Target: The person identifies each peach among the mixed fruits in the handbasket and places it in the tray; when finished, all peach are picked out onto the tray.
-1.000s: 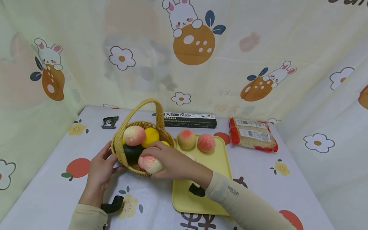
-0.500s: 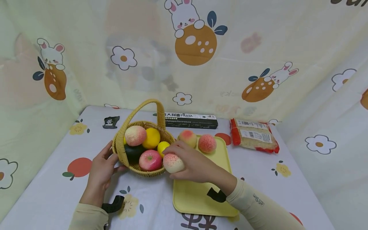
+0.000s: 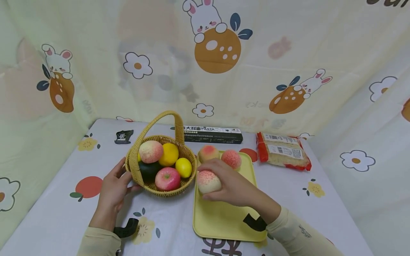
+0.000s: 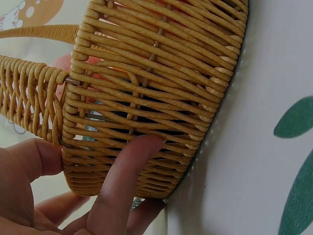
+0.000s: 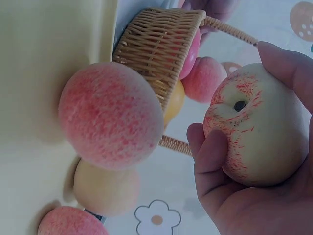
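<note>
My right hand (image 3: pixel 227 185) holds a whitish peach with red speckles (image 3: pixel 209 182) over the left part of a yellow tray (image 3: pixel 224 224). In the right wrist view, thumb and fingers wrap round this peach (image 5: pixel 264 132). My left hand (image 3: pixel 113 188) grips the left side of a wicker basket (image 3: pixel 166 193), its thumb lying along the weave (image 4: pixel 161 107). Inside the basket are a peach (image 3: pixel 151 152), an orange (image 3: pixel 168 154), a lemon (image 3: pixel 184 168), a pink apple (image 3: pixel 168 179) and a dark oval fruit (image 3: pixel 150 171), partly covered.
Two peaches, one yellowish (image 3: pixel 209 154) and one pink (image 3: pixel 231 159), sit at the tray's far end. Another peach (image 5: pixel 112 117) shows closer in the right wrist view. Behind stand a black pasta box (image 3: pixel 213 135), a red-edged bag (image 3: pixel 283 150) and a small black packet (image 3: pixel 123 136).
My right hand has moved right, from over the basket to over the tray, carrying the speckled peach. The apple and lemon are now uncovered. My left hand stays on the basket.
</note>
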Demonstrator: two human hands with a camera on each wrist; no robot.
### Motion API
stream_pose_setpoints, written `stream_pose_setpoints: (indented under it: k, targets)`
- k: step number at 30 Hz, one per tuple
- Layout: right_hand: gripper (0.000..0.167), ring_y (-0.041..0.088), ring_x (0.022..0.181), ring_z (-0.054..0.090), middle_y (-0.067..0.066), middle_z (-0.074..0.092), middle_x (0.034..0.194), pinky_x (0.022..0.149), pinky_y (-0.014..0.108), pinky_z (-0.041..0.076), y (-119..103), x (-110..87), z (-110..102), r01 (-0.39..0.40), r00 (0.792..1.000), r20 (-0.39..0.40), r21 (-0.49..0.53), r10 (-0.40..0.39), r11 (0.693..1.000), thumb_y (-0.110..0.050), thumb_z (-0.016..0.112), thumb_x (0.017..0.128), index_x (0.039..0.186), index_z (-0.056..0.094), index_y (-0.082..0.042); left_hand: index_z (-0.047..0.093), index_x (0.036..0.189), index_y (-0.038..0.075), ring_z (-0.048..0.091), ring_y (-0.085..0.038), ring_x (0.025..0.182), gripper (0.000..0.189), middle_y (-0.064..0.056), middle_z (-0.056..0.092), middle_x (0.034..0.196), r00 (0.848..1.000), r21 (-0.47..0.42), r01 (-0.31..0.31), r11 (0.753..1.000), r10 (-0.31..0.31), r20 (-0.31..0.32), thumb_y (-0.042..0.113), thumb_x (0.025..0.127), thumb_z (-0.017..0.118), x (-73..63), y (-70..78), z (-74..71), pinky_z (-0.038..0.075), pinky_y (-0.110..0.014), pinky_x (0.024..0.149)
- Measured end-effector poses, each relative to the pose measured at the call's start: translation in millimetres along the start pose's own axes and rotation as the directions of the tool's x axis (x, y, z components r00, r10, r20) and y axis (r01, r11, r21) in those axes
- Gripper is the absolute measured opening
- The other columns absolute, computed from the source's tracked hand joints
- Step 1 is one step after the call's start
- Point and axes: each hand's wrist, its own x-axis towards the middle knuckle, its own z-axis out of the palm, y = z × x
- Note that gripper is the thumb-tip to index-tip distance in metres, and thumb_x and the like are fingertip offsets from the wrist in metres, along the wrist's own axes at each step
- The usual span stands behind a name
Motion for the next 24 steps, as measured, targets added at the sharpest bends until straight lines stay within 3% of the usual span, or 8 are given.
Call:
stream_pose_setpoints:
  k: [8, 24]
  targets:
    - [0.065, 0.019, 0.13, 0.053, -0.004, 0.057, 0.143, 0.11, 0.051, 0.053, 6.5, -11.5, -6.5, -0.052, 0.997, -0.051, 0.019, 0.053, 0.998, -0.034, 0.092, 0.083, 0.139, 0.06, -0.028, 0.027, 0.168, 0.037, 0.056, -0.031, 0.134, 0.071, -0.008, 0.035, 0.173, 1.0, 0.002, 0.006, 1.0, -0.006, -0.008, 0.031, 0.106, 0.061, -0.5, -0.2, -0.3, 0.067, -0.031, 0.079]
    - [0.069, 0.02, 0.121, 0.057, 0.001, 0.059, 0.14, 0.1, 0.043, 0.059, 42.3, -42.8, -23.0, -0.139, 0.98, -0.148, -0.041, 0.132, 0.989, -0.035, 0.091, 0.084, 0.143, 0.058, -0.022, 0.025, 0.168, 0.036, 0.055, -0.033, 0.137, 0.072, -0.01, 0.035, 0.172, 1.0, 0.013, -0.003, 1.0, 0.003, -0.008, 0.033, 0.107, 0.061, 0.0, -1.4, 0.1, 0.067, -0.029, 0.078]
